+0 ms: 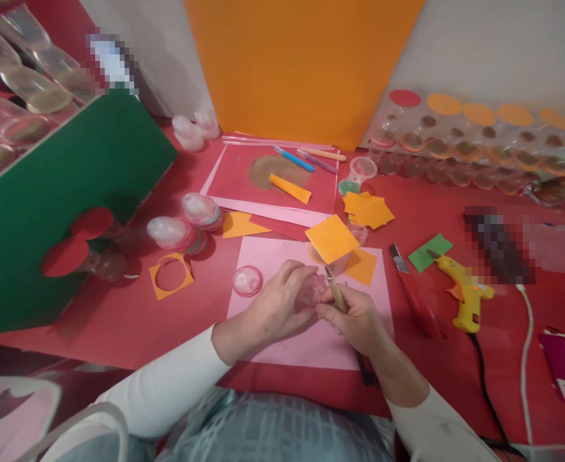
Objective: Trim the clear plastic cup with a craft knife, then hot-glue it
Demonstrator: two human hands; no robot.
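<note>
My left hand [273,300] is closed around a small see-through plastic cup [308,292], held above a pink paper sheet [263,346]. In my right hand [359,319] is a wooden-handled carving knife [337,292], its metal tip pointing up. The fingers of that hand also reach the cup's right side. Just beyond my hands, an orange paper square [333,239] sits raised over the sheet; what supports it is mostly hidden. A round see-through lid with a pink rim [248,281] lies left of my left hand.
At right are a red box cutter [418,298], a yellow glue gun [463,292] with its cord, and green paper [431,252]. Stacked plastic cups [176,234] and a green board [70,205] stand left. Brown powder [268,172] covers part of a red sheet behind.
</note>
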